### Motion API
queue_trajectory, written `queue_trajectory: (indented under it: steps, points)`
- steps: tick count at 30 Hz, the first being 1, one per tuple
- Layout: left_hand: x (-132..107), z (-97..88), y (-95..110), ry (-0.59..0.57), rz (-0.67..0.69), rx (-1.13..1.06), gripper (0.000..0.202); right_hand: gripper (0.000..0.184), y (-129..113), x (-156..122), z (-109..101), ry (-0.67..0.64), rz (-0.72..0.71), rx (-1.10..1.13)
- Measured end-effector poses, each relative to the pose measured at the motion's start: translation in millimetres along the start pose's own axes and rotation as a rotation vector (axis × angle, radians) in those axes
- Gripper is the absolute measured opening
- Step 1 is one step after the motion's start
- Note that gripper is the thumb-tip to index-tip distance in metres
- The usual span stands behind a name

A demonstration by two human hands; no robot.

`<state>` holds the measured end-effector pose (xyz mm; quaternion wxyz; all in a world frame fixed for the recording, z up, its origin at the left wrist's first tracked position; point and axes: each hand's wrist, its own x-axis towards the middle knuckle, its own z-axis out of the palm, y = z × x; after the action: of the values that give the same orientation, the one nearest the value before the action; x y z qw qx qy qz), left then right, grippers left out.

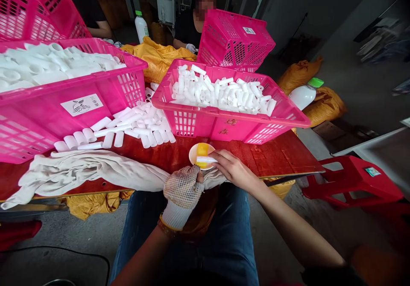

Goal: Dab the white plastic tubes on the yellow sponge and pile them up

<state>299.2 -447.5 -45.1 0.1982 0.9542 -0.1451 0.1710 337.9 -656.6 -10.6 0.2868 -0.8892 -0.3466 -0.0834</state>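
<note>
My right hand [232, 168] is bare and pinches a short white tube [206, 159], holding it across a small white dish [193, 156] with a yellow sponge [202, 149] in it. My left hand [182, 190] wears a white knitted glove and is closed at the table's front edge, against the pale cloth [83, 173]; what it grips is hidden. Loose white tubes [134, 126] lie in a pile on the red table [275, 156] just beyond the dish.
Pink crates [224, 126] [48, 111] holding white tubes stand on the table, with more pink crates behind. A person sits at the far side. A white bottle [304, 94] lies on yellow sacks at right. A red stool [355, 181] stands beside my right knee.
</note>
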Motion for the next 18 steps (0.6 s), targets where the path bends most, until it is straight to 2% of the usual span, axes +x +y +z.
queue_trajectory:
  steps: [4, 10, 15, 18]
  points:
    - [0.3, 3.2, -1.9, 0.031, 0.059, 0.046, 0.025, 0.035, -3.5, -1.0, -1.2, -0.047, 0.003, -0.089]
    - [-2.3, 7.1, -1.8, 0.120, 0.087, 0.130, 0.025, 0.035, -5.7, -4.8, 5.1, 0.024, 0.054, -0.123]
    - [-2.1, 7.4, -1.4, 0.064, 0.116, 0.133, 0.030, 0.038, -7.6, -3.6, 2.2, -0.076, -0.002, -0.193]
    - [-1.9, 8.3, -2.3, 0.056, 0.115, 0.129, 0.031, 0.039, -11.3, -2.1, 1.3, -0.053, 0.044, -0.186]
